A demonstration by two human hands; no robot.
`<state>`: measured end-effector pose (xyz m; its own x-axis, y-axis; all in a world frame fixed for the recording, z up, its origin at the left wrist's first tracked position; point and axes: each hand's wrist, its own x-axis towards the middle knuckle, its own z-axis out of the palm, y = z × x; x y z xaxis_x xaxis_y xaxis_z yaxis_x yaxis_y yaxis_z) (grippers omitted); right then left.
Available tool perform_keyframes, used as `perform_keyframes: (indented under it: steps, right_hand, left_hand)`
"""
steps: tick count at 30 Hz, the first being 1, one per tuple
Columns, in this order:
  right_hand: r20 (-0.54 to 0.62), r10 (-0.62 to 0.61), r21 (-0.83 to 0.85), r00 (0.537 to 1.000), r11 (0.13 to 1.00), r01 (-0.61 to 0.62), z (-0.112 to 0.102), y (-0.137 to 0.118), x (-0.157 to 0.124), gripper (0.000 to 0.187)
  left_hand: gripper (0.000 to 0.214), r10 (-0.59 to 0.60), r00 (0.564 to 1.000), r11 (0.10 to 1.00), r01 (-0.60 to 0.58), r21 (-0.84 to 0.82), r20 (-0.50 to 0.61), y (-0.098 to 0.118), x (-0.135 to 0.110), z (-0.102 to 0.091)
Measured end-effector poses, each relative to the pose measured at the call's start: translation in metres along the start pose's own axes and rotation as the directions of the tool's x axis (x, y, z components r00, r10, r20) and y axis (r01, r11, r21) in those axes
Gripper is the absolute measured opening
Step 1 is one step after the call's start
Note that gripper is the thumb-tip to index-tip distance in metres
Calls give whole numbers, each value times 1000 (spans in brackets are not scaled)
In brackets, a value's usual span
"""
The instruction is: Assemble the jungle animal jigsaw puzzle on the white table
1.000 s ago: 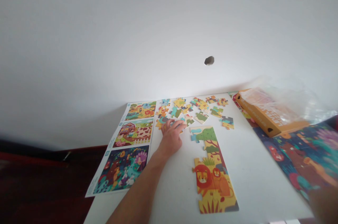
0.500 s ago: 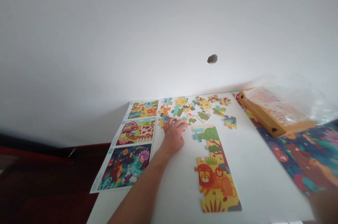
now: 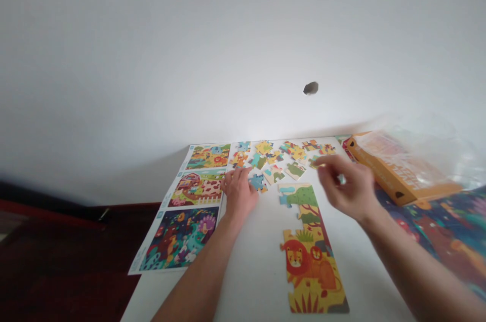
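My left hand (image 3: 238,193) lies on the white table (image 3: 258,271) with its fingers loosely spread, their tips against a blue puzzle piece (image 3: 258,182). My right hand (image 3: 347,186) hovers, blurred, over the right end of the loose puzzle pieces (image 3: 283,156). Its fingers are curled and a bit of a blue puzzle piece (image 3: 341,178) shows between them. Between my forearms lies a part-built puzzle (image 3: 312,261) with lions below and a green tree on top.
A picture sheet (image 3: 190,205) with three scenes lies at the table's left edge. An orange box (image 3: 395,180) under a clear plastic bag (image 3: 421,147) stands at the right, on a dark finished puzzle (image 3: 448,226). A white wall rises behind; dark red floor at left.
My right hand has come in from the lower right to the spot where a yellow and blue piece lay. My left hand has drawn back a little towards me.
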<state>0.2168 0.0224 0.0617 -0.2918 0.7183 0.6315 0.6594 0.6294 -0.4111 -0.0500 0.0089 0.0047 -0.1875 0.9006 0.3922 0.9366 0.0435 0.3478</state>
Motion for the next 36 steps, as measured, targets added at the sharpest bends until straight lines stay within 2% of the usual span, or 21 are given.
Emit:
perform_keyframes:
  steps: [2,5,8,13,18,22,25,29,32,36]
  right_hand:
    - [136,15,-36,991,999,-10,18,9,-6,24]
    - [355,68,-100,932,994,-34,42,21,-12,27]
    - [413,109,-105,904,992,-72,52,26,-12,27]
    - [438,109,-63,893,994,-90,53,30,-9,24]
    - [437,95,-24,895,995,-94,54,32,-10,24]
    - [429,99,-29,898,995,-95,53,29,-9,24]
    - [436,89,-22,895,996,-89,49,24,-8,25]
    - [454,80,-27,888,997,-76,46,19,-9,25]
    - [427,125,-84,895,992,-99,45,22,-8,24]
    - [311,271,-250,911,948,-196,42,32,-5,24]
  left_hand:
    - [46,11,999,1000,-12,21,37,2,-2,-1]
    - [41,77,992,997,-78,9,97,5,-5,0]
    - [38,140,981,990,-139,-15,131,6,-6,0]
    - [39,165,974,986,-159,-47,158,4,-4,0]
    - [53,180,977,980,-169,-101,111,1,-3,5]
    - [58,178,981,963,-158,-218,77,0,-3,9]
    - [55,150,988,935,-132,-329,29,1,-3,9]
    - [46,162,986,877,-163,-452,-40,1,-2,7]
    - [43,127,989,824,-149,-547,-78,-2,-2,11]
    - [40,36,998,756,-55,-652,-42,-4,-1,17]
